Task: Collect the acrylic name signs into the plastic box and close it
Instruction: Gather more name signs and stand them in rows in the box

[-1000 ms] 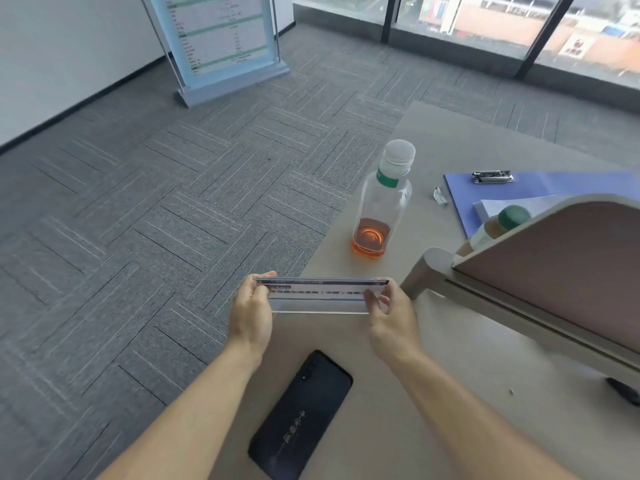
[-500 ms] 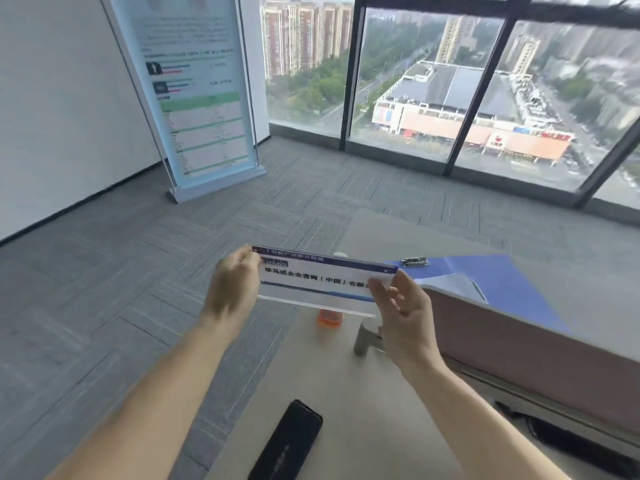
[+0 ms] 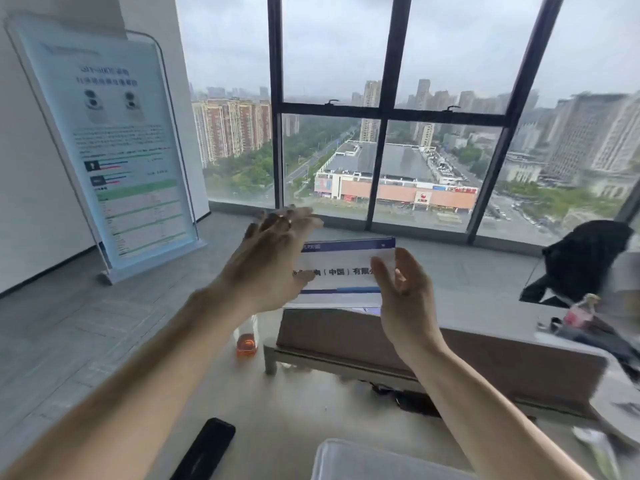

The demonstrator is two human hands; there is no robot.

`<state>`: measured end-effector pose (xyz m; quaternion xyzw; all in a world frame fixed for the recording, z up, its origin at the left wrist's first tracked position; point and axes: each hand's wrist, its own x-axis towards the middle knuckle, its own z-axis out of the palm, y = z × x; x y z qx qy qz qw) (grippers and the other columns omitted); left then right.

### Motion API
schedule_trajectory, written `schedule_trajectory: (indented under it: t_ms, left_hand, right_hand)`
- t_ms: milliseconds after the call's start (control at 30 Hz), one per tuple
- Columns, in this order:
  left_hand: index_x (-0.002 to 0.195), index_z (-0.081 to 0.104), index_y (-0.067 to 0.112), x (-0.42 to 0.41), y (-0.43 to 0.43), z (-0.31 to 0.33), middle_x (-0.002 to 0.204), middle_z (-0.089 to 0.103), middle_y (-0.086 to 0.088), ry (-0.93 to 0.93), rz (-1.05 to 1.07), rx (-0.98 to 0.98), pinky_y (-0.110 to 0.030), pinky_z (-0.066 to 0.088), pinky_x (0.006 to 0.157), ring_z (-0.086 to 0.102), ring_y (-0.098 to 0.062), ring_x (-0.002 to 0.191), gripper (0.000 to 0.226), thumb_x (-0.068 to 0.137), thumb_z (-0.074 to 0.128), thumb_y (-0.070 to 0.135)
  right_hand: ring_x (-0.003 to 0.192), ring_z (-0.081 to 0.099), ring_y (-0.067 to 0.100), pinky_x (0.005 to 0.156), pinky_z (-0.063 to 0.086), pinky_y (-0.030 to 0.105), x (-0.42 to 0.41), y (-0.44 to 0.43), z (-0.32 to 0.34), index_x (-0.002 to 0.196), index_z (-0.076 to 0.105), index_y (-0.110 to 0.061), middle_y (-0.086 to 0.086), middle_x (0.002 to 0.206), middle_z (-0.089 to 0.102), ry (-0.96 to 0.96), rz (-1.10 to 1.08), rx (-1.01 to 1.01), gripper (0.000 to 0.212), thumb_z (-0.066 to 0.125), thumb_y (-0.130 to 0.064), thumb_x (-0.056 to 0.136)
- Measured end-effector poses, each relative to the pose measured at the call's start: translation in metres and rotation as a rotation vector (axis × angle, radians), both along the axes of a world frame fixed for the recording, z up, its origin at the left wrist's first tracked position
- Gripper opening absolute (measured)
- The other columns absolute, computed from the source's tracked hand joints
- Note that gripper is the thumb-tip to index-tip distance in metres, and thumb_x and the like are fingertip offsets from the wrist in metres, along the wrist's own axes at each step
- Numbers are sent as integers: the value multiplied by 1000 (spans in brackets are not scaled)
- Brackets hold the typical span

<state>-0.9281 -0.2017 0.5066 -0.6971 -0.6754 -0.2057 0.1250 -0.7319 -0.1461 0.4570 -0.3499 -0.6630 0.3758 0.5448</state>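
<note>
Spanning the gap between both hands, the acrylic name sign point(image 3: 341, 271) was held in the air at chest height above the table point(image 3: 304, 403), its long axis running left to right across the view and its printed face turned toward the person. The right hand point(image 3: 405, 299) gripped the sign's right end, thumb in front. The left hand point(image 3: 273, 265) lay over the left end with fingers point(image 3: 294, 216) spread and motion-blurred; whether it gripped the sign or had let go could not be told. The plastic box point(image 3: 349, 459) sat at the near table edge, directly below and toward the person from the sign, closer to the right forearm. Judged from this layout, the coming move required bringing the sign down and inward, with the right hand better placed to carry it. A dark phone point(image 3: 207, 448) lay left of the box; a bottle point(image 3: 246, 337) stood beyond.
</note>
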Motion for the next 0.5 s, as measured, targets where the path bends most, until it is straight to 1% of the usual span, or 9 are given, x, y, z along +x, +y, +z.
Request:
schedule_trajectory:
  t_ms: [67,133,200,267,333,400,433,467,500]
  left_hand:
    - [126,66,20,59,-4,3,116,73,-5,-42,-103,-138,-31,52,83,66,-23,100,38,89,74,29]
    - [111,73,23,107,-7,0,92,73,3,-90,-185,-217,-21,43,63,66,-17,82,19,91,72,27]
    - [105,76,26,143,-12,-6,81,68,12,-148,-229,-231,-19,38,59,65,-12,76,14,90,74,29]
    - [103,76,24,171,-14,-13,79,67,17,-257,-250,-220,-14,40,58,66,-8,73,14,90,75,30]
    - [107,76,25,192,-13,-16,88,73,15,-428,-252,-219,-9,48,57,71,-1,72,18,90,76,29]
    - [112,75,28,209,-11,-13,95,75,15,-627,-265,-242,-12,56,60,74,0,72,23,90,76,26]
    - [113,75,27,217,-10,-13,98,77,13,-735,-276,-267,-20,61,64,76,-4,74,24,90,76,22]
    - [112,75,26,225,-9,-15,98,79,10,-847,-279,-300,-27,64,68,78,-8,77,24,90,76,18]
    - [111,76,24,234,-8,-17,97,80,7,-953,-272,-340,-31,65,69,79,-11,79,23,90,76,15]
  right_hand:
    - [89,59,-18,66,42,4,53,-15,-6,89,58,-42,-40,84,65,-55,-14,5,14,56,-33,100]
    - [78,57,-21,66,42,2,104,-28,-16,91,56,-45,-45,83,62,-87,-51,-18,14,56,-33,100]
    - [82,60,-10,67,44,10,147,-37,-21,104,58,-42,-32,93,66,-97,-102,-32,9,58,-35,99]
    - [104,54,-15,80,41,10,180,-41,-25,124,51,-39,-26,115,59,-47,-173,-56,30,61,-37,96]
    - [126,44,-5,93,39,13,205,-42,-33,139,39,-38,-15,137,48,43,-209,-157,54,64,-42,91]
    - [134,44,7,106,44,31,221,-52,-47,146,32,-37,-5,149,41,169,-133,-314,69,66,-49,87]
    - [134,48,12,106,48,41,223,-58,-55,146,32,-36,-1,150,43,247,-66,-386,69,65,-48,87]
    - [130,54,13,101,52,45,225,-64,-61,147,33,-34,2,147,48,316,-8,-443,65,63,-44,90]
    - [125,60,13,94,57,44,225,-68,-65,146,35,-31,3,142,55,358,26,-475,59,61,-39,94]
